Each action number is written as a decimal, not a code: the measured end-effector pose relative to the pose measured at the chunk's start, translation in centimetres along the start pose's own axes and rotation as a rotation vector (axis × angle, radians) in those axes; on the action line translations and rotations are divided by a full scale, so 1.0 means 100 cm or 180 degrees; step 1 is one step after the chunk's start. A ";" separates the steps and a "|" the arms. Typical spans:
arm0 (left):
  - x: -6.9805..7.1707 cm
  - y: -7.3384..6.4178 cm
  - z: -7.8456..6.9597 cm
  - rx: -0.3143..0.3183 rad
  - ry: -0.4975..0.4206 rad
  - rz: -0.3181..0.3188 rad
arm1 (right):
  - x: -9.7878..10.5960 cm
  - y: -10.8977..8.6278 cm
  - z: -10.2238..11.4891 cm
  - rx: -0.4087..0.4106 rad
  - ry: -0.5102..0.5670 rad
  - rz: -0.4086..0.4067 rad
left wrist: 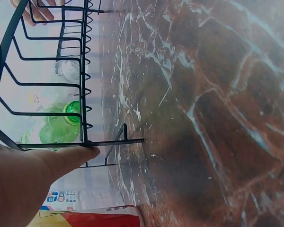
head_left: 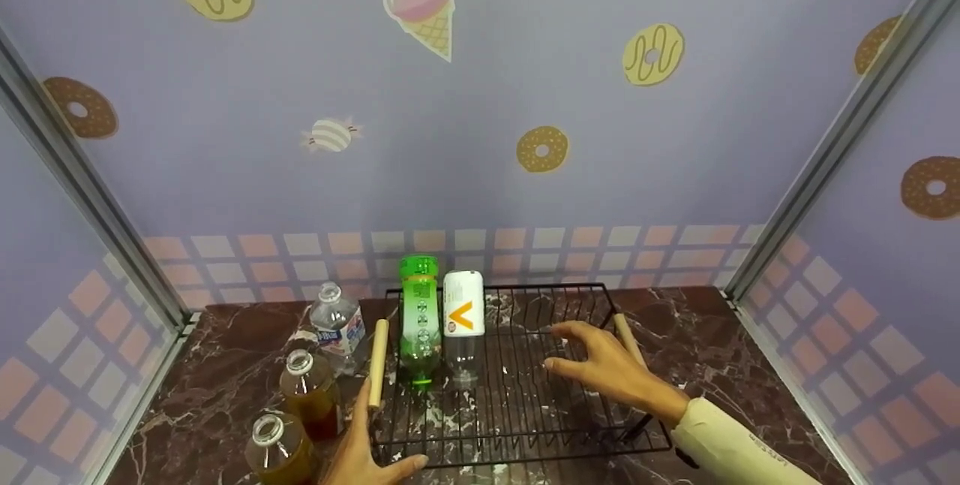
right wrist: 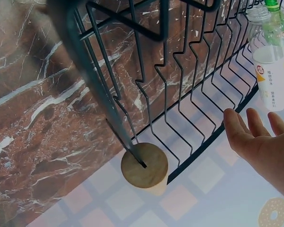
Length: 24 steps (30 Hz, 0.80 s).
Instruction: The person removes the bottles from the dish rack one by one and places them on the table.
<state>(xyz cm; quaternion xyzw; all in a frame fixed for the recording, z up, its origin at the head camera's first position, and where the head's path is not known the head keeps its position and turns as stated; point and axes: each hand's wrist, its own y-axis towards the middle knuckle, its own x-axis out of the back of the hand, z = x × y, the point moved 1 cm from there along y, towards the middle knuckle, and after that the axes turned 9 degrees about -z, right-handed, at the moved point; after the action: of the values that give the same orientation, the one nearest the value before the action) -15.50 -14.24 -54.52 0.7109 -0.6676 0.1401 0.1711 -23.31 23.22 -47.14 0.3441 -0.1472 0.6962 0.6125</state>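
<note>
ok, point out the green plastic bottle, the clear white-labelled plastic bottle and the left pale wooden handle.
Green plastic bottle (head_left: 420,317), head view: printed label.
Clear white-labelled plastic bottle (right wrist: 273,79), right wrist view: white label.
Left pale wooden handle (head_left: 379,363), head view: mid-length.

The table (head_left: 705,357) has a dark reddish-brown, marble-like top with pale veins, running out past the right hand (head_left: 611,369) on its outer side. A black wire rack (head_left: 544,286) stands on it, stretching from the left hand (head_left: 367,447) to beneath the right. Left of the left hand, a bottle (head_left: 281,459) and a second bottle (head_left: 311,402), both with amber liquid, stand upright; farther ahead stands a clear bottle (head_left: 337,331).
</note>
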 end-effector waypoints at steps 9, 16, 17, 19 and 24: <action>-0.002 0.000 0.004 0.0125 -0.0231 0.0016 | -0.002 0.005 0.005 -0.0006 0.0039 0.0014; -0.005 -0.001 0.010 -0.0114 -0.0410 -0.0051 | -0.007 0.009 0.008 -0.0045 0.0022 0.0042; -0.006 -0.001 0.011 -0.0133 -0.0452 -0.0046 | -0.007 0.009 0.009 -0.0061 0.0036 0.0052; -0.006 -0.001 0.012 -0.0149 -0.0496 -0.0048 | -0.009 0.010 0.010 -0.0073 0.0059 0.0070; -0.006 -0.001 0.012 -0.0039 -0.0536 -0.0036 | -0.012 0.015 0.013 -0.0073 0.0041 0.0091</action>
<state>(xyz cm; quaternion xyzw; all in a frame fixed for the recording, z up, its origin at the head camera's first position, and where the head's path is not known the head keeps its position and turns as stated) -15.46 -14.24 -55.88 0.7229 -0.6764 0.0748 0.1195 -24.38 21.17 -46.72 0.3303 -0.1562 0.7054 0.6073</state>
